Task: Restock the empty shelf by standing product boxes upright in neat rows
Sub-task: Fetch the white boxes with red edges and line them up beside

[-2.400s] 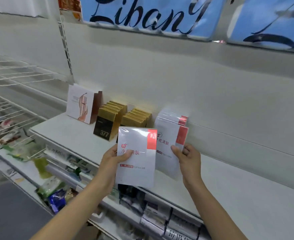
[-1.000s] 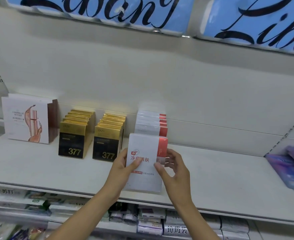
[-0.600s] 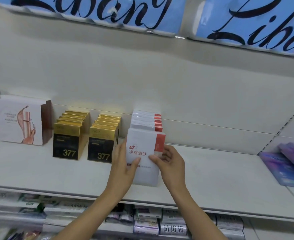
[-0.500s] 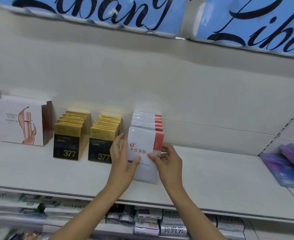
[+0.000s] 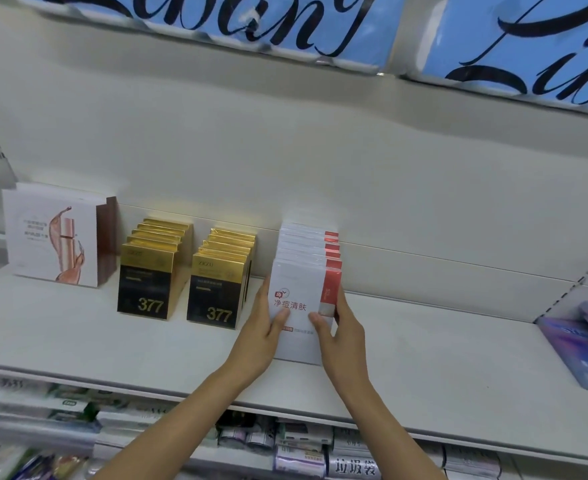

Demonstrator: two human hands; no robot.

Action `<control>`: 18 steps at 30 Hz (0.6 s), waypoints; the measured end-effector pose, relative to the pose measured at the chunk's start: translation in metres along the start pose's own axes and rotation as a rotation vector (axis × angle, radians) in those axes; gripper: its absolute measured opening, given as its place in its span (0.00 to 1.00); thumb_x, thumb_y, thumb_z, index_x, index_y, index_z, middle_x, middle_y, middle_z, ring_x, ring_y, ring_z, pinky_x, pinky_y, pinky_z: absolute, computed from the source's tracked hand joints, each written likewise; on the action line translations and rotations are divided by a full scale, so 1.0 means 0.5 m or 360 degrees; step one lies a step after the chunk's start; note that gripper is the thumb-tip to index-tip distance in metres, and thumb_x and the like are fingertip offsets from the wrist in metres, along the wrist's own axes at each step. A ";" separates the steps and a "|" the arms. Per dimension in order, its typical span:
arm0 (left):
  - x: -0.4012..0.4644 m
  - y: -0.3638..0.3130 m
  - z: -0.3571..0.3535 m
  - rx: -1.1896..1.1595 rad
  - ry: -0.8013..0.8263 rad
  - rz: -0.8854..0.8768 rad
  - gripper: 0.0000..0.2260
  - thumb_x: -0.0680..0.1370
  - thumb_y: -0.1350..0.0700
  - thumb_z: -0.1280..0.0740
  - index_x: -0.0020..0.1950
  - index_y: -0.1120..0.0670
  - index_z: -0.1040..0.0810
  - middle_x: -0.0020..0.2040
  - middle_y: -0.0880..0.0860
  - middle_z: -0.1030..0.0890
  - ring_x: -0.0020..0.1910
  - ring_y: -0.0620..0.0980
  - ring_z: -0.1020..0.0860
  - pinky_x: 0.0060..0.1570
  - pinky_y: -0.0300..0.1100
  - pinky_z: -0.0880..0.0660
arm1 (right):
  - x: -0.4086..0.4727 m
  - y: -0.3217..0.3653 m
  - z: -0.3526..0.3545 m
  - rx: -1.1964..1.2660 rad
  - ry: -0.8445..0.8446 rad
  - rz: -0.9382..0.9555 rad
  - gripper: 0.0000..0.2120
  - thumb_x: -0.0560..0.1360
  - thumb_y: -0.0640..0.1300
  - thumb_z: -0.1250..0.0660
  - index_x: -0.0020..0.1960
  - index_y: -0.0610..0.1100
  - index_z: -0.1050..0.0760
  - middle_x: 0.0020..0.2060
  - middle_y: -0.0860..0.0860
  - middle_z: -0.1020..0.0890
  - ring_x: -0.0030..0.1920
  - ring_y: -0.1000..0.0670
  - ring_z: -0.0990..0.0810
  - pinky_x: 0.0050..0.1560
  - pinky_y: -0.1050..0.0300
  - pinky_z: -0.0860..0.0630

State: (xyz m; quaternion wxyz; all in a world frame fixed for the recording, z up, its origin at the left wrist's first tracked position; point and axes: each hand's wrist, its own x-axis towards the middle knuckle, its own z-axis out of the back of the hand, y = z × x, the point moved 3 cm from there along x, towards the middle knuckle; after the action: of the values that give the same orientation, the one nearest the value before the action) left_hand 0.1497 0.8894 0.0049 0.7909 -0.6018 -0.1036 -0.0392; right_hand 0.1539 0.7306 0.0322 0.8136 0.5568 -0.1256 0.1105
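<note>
A white box with a red side band (image 5: 299,306) stands upright at centre frame, fronting a row of matching boxes (image 5: 311,245) on the white shelf (image 5: 441,358); two gold-and-black rows (image 5: 181,268) stand left of it.

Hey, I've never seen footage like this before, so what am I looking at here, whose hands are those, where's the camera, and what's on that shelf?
There is no machine here. The camera sits on a person's head and looks forward and down, so the two bare arms reaching in from below are the wearer's own.

They are stocking a white store shelf. The left hand and right hand hold the sides of the front white and red box, with thumbs across its face. It stands upright at the front of a row of matching boxes.

To the left stand two rows of gold and black boxes marked 377, then a larger white box with a brown side. Purple packs lie at the far right. Blue signs hang above, and more goods fill the lower shelf.
</note>
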 end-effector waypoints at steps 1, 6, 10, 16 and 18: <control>0.004 0.001 0.002 0.0043 -0.0024 -0.0023 0.25 0.82 0.44 0.40 0.78 0.41 0.44 0.69 0.43 0.29 0.67 0.44 0.27 0.58 0.39 0.20 | -0.001 0.001 -0.002 0.0011 -0.0015 -0.0001 0.27 0.81 0.47 0.34 0.77 0.58 0.38 0.65 0.60 0.22 0.61 0.63 0.23 0.59 0.66 0.23; 0.020 0.007 0.003 0.0124 -0.0096 -0.0045 0.29 0.79 0.40 0.40 0.78 0.45 0.44 0.71 0.47 0.32 0.68 0.45 0.28 0.57 0.35 0.21 | 0.004 0.002 -0.005 0.0009 -0.0057 0.0001 0.23 0.81 0.45 0.34 0.73 0.59 0.35 0.60 0.65 0.21 0.59 0.63 0.21 0.57 0.68 0.23; 0.006 -0.007 0.020 0.0207 -0.0163 -0.0134 0.29 0.81 0.44 0.35 0.79 0.42 0.44 0.74 0.43 0.34 0.71 0.41 0.33 0.63 0.38 0.26 | 0.007 0.001 0.008 -0.0057 0.0082 -0.0011 0.25 0.80 0.48 0.33 0.75 0.56 0.35 0.63 0.63 0.21 0.62 0.62 0.22 0.60 0.67 0.24; -0.032 -0.094 0.042 0.0516 -0.0315 -0.0571 0.28 0.81 0.47 0.34 0.79 0.47 0.39 0.78 0.44 0.37 0.74 0.31 0.43 0.70 0.36 0.38 | -0.010 0.009 0.128 -0.0279 0.0031 0.0034 0.28 0.77 0.52 0.29 0.75 0.54 0.33 0.70 0.60 0.25 0.68 0.59 0.26 0.67 0.63 0.29; -0.036 -0.128 0.017 0.0597 -0.0153 -0.0728 0.25 0.81 0.48 0.34 0.77 0.47 0.34 0.75 0.44 0.32 0.74 0.36 0.38 0.71 0.42 0.34 | -0.028 0.026 0.186 -0.0301 0.0047 0.0101 0.25 0.76 0.49 0.27 0.72 0.53 0.28 0.66 0.62 0.23 0.66 0.61 0.25 0.66 0.65 0.29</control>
State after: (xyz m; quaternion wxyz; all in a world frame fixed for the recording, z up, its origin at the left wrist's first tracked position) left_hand 0.1191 0.8787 0.0637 0.8532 -0.4074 -0.2792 -0.1679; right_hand 0.1287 0.6481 0.0715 0.8604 0.4715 -0.1411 0.1321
